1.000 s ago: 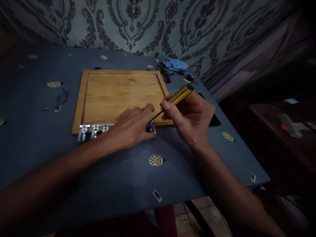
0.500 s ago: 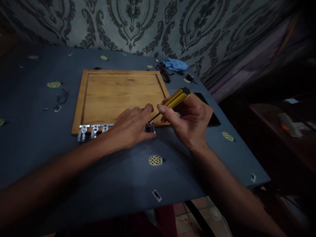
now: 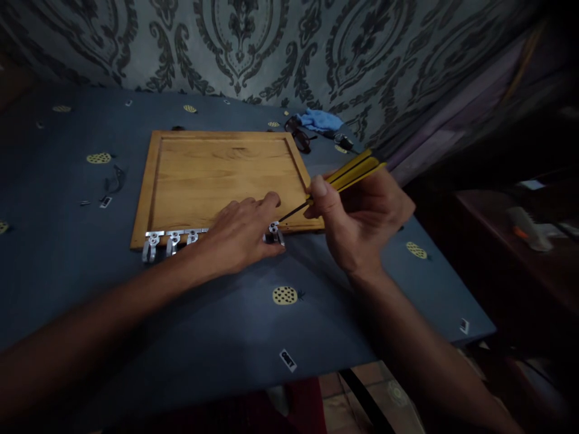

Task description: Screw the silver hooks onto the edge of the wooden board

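Note:
A wooden board (image 3: 221,175) with a raised frame lies on a dark blue tablecloth (image 3: 235,325). A metal hook rail (image 3: 174,238) runs along the board's near edge. My left hand (image 3: 242,232) lies flat over the rail's right part, fingers stretched out and pressing it down. My right hand (image 3: 357,220) is closed round a yellow-and-black screwdriver (image 3: 344,178). The screwdriver's dark tip hangs just above and right of the rail's right end (image 3: 274,232), near my left fingertips. The handle looks smeared by motion.
A blue cloth (image 3: 321,119), dark glasses (image 3: 299,137) and a small dark item sit at the table's far right corner. Small labels and bits lie at the left (image 3: 106,201). The table edge drops off at the right, with dim furniture beyond.
My right hand has pulled the screwdriver up and to the right, lifting its tip off the rail's end. My left hand has stayed on the rail.

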Tool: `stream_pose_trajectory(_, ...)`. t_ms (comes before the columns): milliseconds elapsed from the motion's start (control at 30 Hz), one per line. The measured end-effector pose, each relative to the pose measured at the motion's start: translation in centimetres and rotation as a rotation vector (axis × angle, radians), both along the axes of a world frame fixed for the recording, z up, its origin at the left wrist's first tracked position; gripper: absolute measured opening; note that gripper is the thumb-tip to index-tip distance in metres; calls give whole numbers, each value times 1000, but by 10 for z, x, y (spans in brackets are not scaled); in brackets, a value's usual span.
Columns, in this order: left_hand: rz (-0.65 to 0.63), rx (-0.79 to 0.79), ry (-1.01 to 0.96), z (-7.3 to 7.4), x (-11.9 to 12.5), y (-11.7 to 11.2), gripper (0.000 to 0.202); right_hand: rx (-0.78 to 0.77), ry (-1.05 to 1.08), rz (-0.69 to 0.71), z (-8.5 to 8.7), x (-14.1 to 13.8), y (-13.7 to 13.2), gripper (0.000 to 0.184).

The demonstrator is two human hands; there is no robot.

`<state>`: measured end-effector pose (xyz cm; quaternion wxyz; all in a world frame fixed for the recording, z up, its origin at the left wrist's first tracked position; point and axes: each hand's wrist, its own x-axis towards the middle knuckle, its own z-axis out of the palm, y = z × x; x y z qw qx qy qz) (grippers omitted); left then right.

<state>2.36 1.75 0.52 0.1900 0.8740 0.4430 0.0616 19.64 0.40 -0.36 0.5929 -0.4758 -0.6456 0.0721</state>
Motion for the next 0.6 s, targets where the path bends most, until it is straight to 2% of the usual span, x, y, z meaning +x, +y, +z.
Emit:
stream_pose_trajectory(100,-4,-10,-4,1,0,0,58,12,-17,-19,2,1,0,27)
stream_pose_trajectory(300,2,7,9,0,0,0,60,5,-63,31,-4,1,5,37)
stream_pose_trajectory(600,-14,23,14,0,1,0,61,18,-45,84,-6,-2,5,30)
